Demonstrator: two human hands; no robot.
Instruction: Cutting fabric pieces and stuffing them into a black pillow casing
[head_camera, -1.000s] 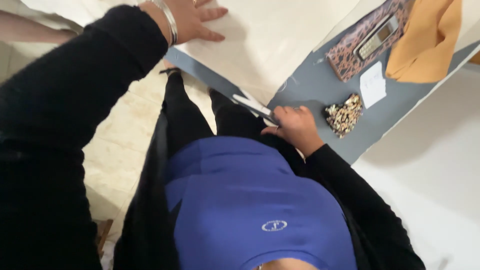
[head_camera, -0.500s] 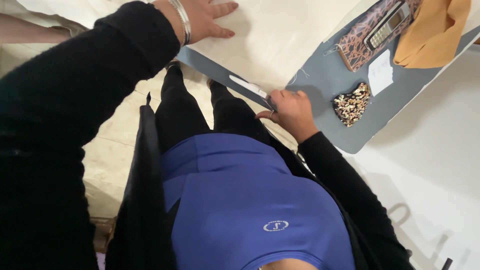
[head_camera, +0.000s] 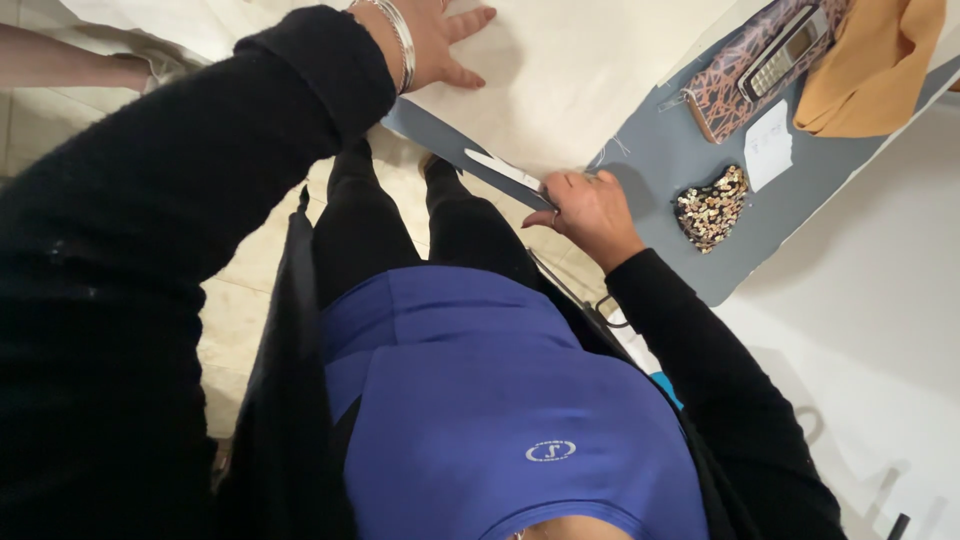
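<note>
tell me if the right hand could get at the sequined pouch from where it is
Probably yes: the right hand rests at the grey table's edge, and only bare tabletop lies between it and the sequined pouch.

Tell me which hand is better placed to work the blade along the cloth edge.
Right, probably. The right hand already grips the blade at the cloth edge. The left hand lies flat on the cloth farther up, pinning it down.

Cream cloth (head_camera: 600, 70): matt, smooth woven sheet. Table (head_camera: 680, 170): grey, matt, smooth top. Scissors (head_camera: 505, 170): bright polished metal blades. Bangle (head_camera: 400, 40): shiny metal. Pouch (head_camera: 710, 205): glittering sequins. Orange cloth (head_camera: 870, 70): soft, matt. Paper slip (head_camera: 768, 145): white, matt.
</note>
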